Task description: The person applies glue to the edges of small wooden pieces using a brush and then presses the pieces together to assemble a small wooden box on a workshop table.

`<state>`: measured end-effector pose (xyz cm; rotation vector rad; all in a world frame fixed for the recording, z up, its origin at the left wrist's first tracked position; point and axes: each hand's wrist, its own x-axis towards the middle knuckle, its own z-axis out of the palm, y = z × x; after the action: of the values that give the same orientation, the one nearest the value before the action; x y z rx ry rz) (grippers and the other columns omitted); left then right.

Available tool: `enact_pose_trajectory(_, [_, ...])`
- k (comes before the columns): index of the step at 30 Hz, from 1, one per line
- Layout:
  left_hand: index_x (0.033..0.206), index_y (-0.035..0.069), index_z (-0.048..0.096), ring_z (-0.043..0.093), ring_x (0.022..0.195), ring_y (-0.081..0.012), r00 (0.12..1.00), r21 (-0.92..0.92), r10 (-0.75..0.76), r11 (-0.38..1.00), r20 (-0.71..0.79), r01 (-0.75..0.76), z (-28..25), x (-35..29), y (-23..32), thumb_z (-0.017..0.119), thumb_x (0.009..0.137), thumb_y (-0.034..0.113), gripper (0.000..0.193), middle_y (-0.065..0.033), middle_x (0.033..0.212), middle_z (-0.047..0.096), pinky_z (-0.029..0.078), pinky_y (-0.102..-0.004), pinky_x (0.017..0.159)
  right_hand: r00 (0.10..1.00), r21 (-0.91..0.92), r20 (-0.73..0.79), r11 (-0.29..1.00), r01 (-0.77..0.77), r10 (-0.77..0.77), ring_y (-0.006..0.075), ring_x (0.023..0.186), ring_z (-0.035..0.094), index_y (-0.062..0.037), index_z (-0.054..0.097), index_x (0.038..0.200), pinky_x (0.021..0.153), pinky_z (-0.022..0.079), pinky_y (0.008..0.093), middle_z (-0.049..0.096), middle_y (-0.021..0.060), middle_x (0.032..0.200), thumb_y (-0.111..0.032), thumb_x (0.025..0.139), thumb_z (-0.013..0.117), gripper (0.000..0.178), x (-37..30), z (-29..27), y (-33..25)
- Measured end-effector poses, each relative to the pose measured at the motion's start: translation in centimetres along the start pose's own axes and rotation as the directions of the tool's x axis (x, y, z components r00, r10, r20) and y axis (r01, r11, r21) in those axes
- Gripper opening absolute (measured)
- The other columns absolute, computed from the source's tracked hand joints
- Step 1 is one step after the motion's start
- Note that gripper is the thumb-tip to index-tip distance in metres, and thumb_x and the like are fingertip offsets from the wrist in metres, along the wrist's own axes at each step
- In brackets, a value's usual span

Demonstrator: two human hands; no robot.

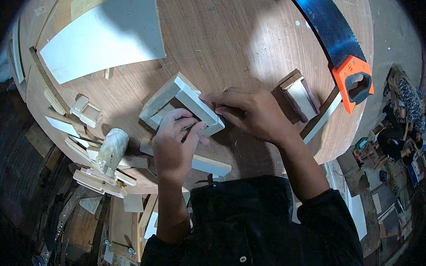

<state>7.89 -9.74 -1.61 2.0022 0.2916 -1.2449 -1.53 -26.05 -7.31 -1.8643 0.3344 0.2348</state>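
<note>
A small rectangular wooden frame with white faces (191, 101) stands tilted on the round table in front of me. My left hand (175, 142) is closed at its near side, with curled fingers reaching over the edge into the opening. My right hand (255, 112) is closed too, its thumb and fingertips pressed on the frame's right-hand rail. Whether a small piece sits between those fingertips is too hard to see. Below the frame, a white-faced wood strip (210, 165) lies partly behind my left wrist.
A handsaw with an orange handle (353, 83) lies at the right, near a wooden block wrapped in brown sandpaper (299, 95). A white panel (109, 35) rests at the far left. A whitish bottle (112, 149) and several wood offcuts (97, 180) crowd the left edge.
</note>
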Motion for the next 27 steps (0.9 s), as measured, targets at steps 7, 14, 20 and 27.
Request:
enact_pose_trajectory(7, [0.111,-0.008,0.053,0.072,0.077,-0.0216,1.000,0.031,0.022,0.999,0.011,-0.022,-0.02,0.03,-0.35,0.068,0.088,0.004,0.030,-0.0209,0.099,0.067,0.059,-0.0269,0.063,0.999,-0.057,0.034,0.998,0.000,0.002,0.0192,0.072,0.068,-0.0199,0.068,0.121,0.063,0.055,0.0332,0.070,0.0046,0.086,-0.015,0.086,0.068,0.036,0.02,-0.23,-0.11])
enact_pose_trajectory(14, [0.112,-0.007,0.052,0.071,0.080,-0.0216,1.000,0.024,-0.030,0.999,0.005,0.029,0.01,0.02,0.26,0.068,0.088,0.004,0.031,-0.0211,0.101,0.066,0.058,-0.0261,0.062,0.999,-0.045,0.033,0.999,-0.013,0.015,0.0197,0.073,0.069,-0.0225,0.067,0.122,0.064,0.055,0.0333,0.070,0.0045,0.086,-0.013,0.085,0.068,0.038,0.07,-0.15,0.05])
enact_pose_trajectory(20, [0.113,-0.007,0.051,0.071,0.081,-0.0215,0.999,-0.010,-0.043,0.999,0.008,0.044,-0.08,-0.05,0.22,0.069,0.087,0.004,0.034,-0.0201,0.100,0.065,0.057,-0.0256,0.063,1.000,-0.032,0.025,0.999,0.007,-0.006,0.0197,0.072,0.069,-0.0231,0.067,0.123,0.064,0.055,0.0331,0.070,0.0055,0.086,-0.009,0.085,0.066,0.041,0.09,-0.21,0.07])
enact_pose_trajectory(27, [0.120,-0.009,0.050,0.071,0.081,-0.0217,0.999,-0.011,-0.026,1.000,0.039,0.027,-0.46,0.02,-0.13,0.069,0.088,0.006,0.040,-0.0206,0.103,0.066,0.058,-0.0265,0.064,0.997,0.010,0.072,1.000,0.024,-0.024,0.0205,0.070,0.067,-0.0154,0.067,0.123,0.064,0.054,0.0329,0.070,0.0094,0.085,-0.010,0.086,0.064,0.038,0.06,-0.84,-0.24])
